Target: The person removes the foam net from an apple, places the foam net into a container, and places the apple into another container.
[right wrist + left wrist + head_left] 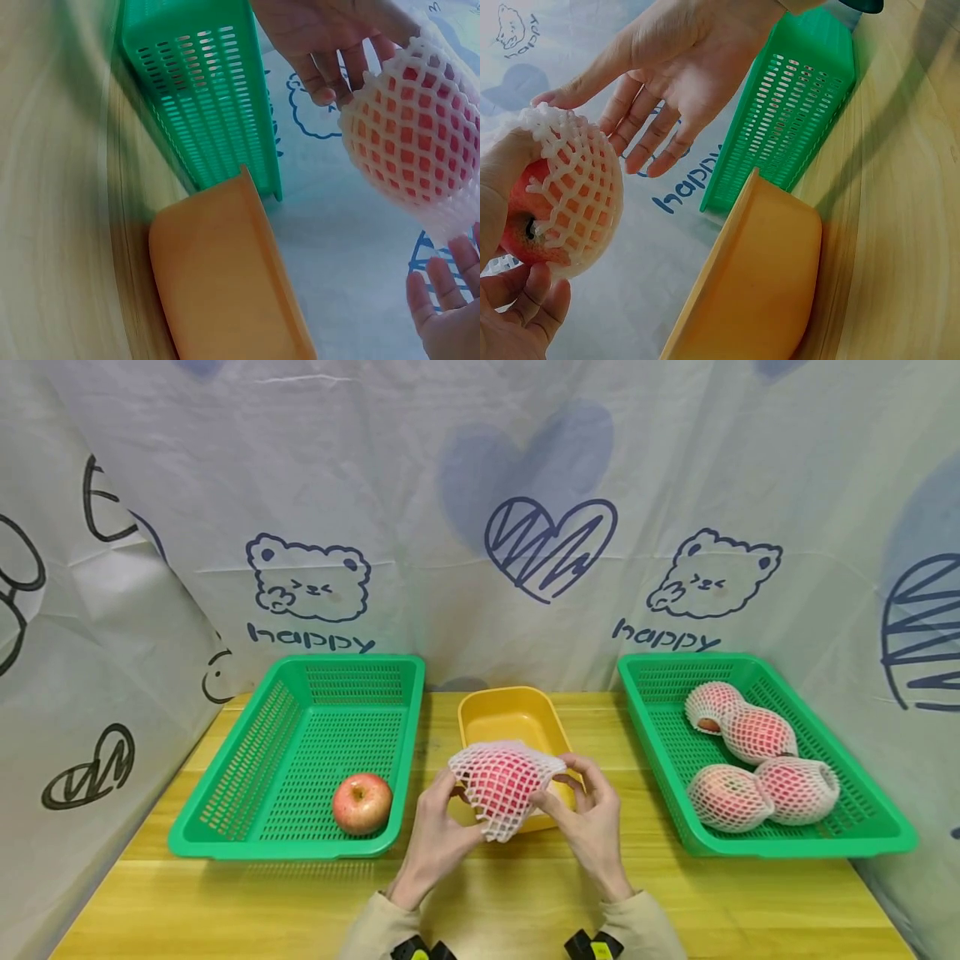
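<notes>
A red apple [501, 782] in a white foam net [487, 828] is held up between both hands, over the near part of a yellow tray [517, 696]. My left hand [437, 837] grips it from the left, fingers round its side and thumb near the net's lower end. With thumb and forefinger, my right hand [591, 820] pinches the net at its right edge; the other fingers stand loosely off it. In the left wrist view, the apple's stem end [529, 227] shows bare at the net's opening. The fingertips behind the apple are partly hidden in the head view.
On the left stands a green basket [408, 727] with one bare apple [362, 803] in its near right corner. Another green basket [647, 735] on the right holds several apples in foam nets [759, 733]. A printed cloth [450, 485] hangs behind the wooden table [510, 902].
</notes>
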A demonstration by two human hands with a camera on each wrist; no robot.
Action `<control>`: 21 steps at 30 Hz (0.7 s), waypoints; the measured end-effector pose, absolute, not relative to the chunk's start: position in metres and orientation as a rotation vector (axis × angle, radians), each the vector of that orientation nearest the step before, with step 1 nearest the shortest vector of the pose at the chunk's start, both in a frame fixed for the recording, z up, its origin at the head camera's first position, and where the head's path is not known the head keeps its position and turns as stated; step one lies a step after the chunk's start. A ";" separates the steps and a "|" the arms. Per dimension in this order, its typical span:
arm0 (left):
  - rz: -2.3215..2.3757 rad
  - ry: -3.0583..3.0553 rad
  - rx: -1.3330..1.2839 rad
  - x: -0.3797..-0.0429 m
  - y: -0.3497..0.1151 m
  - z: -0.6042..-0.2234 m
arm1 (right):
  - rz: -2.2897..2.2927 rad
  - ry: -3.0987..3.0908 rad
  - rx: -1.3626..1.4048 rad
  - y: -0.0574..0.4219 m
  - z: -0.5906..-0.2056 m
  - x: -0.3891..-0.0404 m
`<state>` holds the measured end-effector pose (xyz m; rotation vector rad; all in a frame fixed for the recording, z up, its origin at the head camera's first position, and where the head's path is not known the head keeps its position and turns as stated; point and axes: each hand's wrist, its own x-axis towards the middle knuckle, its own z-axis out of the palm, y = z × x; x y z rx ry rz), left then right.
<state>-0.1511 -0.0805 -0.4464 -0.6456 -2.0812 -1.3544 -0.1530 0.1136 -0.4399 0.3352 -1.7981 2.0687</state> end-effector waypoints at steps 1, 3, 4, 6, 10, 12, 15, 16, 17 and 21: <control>-1.352 -2.081 -0.647 -0.151 -0.080 -0.446 | 2.080 -1.787 0.335 0.114 -0.441 -0.153; -1.351 -2.077 -0.652 -0.151 -0.080 -0.447 | 2.082 -1.769 0.329 0.114 -0.442 -0.153; -1.355 -2.075 -0.652 -0.151 -0.080 -0.447 | 2.074 -1.759 0.327 0.113 -0.442 -0.153; -1.361 -2.072 -0.653 -0.151 -0.080 -0.447 | 2.045 -1.736 0.342 0.113 -0.443 -0.153; -1.371 -2.065 -0.663 -0.151 -0.081 -0.447 | 1.963 -1.699 0.445 0.113 -0.446 -0.155; -1.375 -2.066 -0.673 -0.151 -0.081 -0.447 | 1.936 -1.675 0.519 0.115 -0.446 -0.156; -1.385 -2.071 -0.687 -0.151 -0.081 -0.446 | 1.933 -1.642 0.606 0.117 -0.446 -0.157; -1.383 -2.071 -0.691 -0.151 -0.081 -0.446 | 1.934 -1.634 0.630 0.118 -0.446 -0.157; -1.381 -2.071 -0.694 -0.151 -0.080 -0.445 | 1.932 -1.632 0.650 0.119 -0.446 -0.157; -1.363 -2.070 -0.698 -0.150 -0.080 -0.445 | 1.891 -1.698 0.683 0.121 -0.445 -0.158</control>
